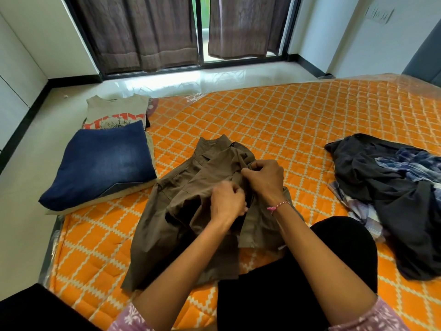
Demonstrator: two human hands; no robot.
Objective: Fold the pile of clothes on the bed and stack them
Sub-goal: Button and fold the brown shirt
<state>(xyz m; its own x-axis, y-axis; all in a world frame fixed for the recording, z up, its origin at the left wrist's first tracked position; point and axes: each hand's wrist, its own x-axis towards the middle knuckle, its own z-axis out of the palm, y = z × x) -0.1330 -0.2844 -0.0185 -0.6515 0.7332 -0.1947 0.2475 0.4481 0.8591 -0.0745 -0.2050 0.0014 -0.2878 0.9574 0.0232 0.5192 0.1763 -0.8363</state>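
An olive-brown collared shirt (183,211) lies spread on the orange quilted mattress (274,115) right in front of me. My left hand (228,203) pinches the fabric along the shirt's front opening. My right hand (263,179), with a pink thread on its wrist, pinches the same front edge a little higher. At the left edge of the bed sit folded blue jeans (102,161) on a beige piece, and behind them a folded grey printed T-shirt (114,112). An unfolded heap of dark and blue checked clothes (391,194) lies at the right.
My knee in black trousers (310,271) rests on the mattress below the shirt. The bed's left edge drops to a pale tiled floor (28,199). Dark curtains (143,32) hang over a sliding door at the back.
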